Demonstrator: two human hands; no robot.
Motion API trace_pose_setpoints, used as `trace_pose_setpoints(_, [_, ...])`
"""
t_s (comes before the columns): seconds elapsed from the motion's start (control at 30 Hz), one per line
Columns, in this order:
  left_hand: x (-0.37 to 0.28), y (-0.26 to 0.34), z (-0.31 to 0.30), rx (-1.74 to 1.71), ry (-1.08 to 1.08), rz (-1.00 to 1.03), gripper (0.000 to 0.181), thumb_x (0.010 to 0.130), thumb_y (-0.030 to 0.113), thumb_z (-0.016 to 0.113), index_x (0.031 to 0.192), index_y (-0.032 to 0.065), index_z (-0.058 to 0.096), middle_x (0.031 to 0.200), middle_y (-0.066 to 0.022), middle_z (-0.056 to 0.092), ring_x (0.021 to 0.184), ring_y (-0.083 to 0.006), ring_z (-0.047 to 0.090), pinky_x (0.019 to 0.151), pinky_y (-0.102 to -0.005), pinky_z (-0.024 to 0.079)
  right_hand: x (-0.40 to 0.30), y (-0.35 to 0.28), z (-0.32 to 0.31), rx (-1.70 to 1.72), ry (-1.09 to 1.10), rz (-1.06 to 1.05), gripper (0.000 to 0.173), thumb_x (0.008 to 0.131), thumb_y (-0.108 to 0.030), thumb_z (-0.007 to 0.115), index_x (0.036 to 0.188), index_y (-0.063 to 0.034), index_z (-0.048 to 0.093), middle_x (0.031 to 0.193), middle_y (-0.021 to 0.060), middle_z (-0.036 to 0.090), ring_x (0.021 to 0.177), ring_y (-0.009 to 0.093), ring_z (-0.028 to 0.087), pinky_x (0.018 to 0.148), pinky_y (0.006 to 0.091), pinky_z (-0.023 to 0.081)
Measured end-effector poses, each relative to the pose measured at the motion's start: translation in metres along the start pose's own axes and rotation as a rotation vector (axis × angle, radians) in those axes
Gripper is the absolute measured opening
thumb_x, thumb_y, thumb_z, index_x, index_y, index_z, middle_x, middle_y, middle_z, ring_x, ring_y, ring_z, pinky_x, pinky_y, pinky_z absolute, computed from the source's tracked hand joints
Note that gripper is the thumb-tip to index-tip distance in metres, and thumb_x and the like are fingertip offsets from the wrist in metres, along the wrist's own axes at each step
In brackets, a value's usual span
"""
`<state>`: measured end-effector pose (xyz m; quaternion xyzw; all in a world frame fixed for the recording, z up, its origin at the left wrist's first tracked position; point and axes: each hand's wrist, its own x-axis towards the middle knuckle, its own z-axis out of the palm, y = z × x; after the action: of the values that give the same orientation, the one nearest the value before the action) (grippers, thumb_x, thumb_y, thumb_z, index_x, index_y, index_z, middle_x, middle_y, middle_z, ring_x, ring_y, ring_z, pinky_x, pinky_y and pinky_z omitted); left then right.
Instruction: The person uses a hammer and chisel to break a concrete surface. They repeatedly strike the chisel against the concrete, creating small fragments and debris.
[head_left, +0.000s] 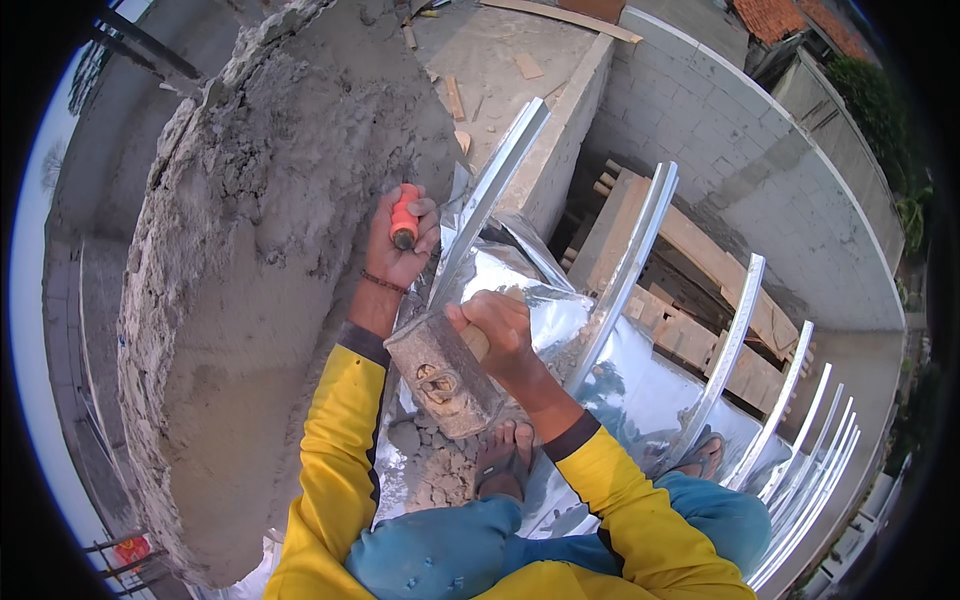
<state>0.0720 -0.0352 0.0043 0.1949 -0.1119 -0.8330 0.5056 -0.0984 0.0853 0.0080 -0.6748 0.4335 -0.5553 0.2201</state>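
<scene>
My left hand (405, 240) is closed around the red-orange grip (404, 214) of a hand tool, perhaps a chisel, held against the side of a rough mortar-covered wall (247, 217). The tool's working end is hidden. Below and to the right, my right hand (499, 326) grips the short wooden handle (474, 342) of a sledgehammer. Its heavy, dusty steel head (442, 375) is close to the camera, over broken mortar rubble (442, 472) lying at the wall's foot. The hammer head and the red-orange grip are apart.
Silver metal roof battens (634, 262) stick up in a row to the right, over shiny foil sheeting (645, 375). My sandalled feet (506, 457) are on the foil and rubble. Beyond lie wooden planks (735, 277) over a deep gap, and a grey block wall (750, 157).
</scene>
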Motion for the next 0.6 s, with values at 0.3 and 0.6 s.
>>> trace_pose_setpoints(0.3, [-0.007,-0.008,-0.019,0.192,0.095,-0.178,0.021,0.098,0.032,0.048,0.096,0.0116,0.051,0.068,-0.0010,0.051,0.052,-0.0135,0.046,0.045,-0.0279,0.042,-0.032,-0.002,0.014,0.035,-0.178,0.483,0.019,0.082,-0.018,0.065,0.094,-0.0041,0.065,0.067,0.0226,0.062,0.069,0.043,0.065,0.059,0.0471,0.050])
trace_pose_setpoints(0.6, [-0.019,-0.041,-0.002,0.198,0.280,0.071,0.021,0.101,0.036,0.047,0.096,0.0163,0.049,0.069,0.0005,0.051,0.053,-0.0131,0.047,0.046,-0.0278,0.043,-0.045,-0.011,0.001,0.177,-0.034,0.398,0.024,0.075,-0.017,0.070,0.092,-0.0012,0.065,0.071,0.0211,0.063,0.071,0.042,0.065,0.057,0.0409,0.050])
